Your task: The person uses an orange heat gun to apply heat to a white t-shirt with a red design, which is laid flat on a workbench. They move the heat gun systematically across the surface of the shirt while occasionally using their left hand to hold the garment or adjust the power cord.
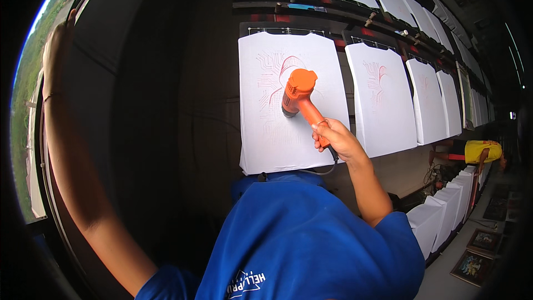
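Observation:
My right hand (337, 138) is closed around the handle of an orange heat gun (303, 91). Its dark nozzle points down at a white T-shirt (297, 150) stretched over a flat board, with no visible contact. Thin red circuit-like lines and curves are printed on the shirt, partly covered by the heat gun. A dark cord (333, 155) runs from the handle's lower end toward my body. Far to the left, my left arm reaches up along a window frame (40, 150). My left hand (58, 41) rests against that frame, fingers stretched out and partly in shadow.
More white shirts on boards (383, 94) continue to the right, some bearing red print. Behind them runs a dark rail (333, 15) with another row of shirts. A person in a yellow top (483, 152) is at far right, near more white shirts (441, 216) and framed pictures (473, 266).

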The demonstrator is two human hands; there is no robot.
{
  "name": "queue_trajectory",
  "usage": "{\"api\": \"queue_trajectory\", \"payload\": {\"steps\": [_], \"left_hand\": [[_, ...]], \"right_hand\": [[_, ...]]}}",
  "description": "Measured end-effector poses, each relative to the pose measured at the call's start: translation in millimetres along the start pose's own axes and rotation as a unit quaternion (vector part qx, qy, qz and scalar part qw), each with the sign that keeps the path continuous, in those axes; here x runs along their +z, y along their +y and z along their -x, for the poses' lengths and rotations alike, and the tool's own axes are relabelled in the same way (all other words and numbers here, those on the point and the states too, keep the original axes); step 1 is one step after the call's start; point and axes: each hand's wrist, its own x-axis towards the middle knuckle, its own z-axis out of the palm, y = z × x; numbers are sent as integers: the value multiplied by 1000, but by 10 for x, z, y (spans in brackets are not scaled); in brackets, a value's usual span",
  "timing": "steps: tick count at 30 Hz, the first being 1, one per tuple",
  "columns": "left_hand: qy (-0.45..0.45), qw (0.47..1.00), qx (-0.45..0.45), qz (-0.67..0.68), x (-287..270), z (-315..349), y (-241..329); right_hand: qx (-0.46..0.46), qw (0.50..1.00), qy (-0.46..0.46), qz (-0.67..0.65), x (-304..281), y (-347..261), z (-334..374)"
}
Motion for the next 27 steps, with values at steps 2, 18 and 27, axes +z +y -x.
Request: {"api": "queue_trajectory", "payload": {"steps": [2,18,27], "left_hand": [[-22,998,17,50,2,-26,-173],[129,982,127,-56,-49,280,-283],[36,996,86,-3,324,3110,2137]], "right_hand": [[-29,1000,2,-11,-4,-73,-242],[1,982,-183,49,-498,366,469],[-47,992,-106,-50,-2501,709,1092]]}}
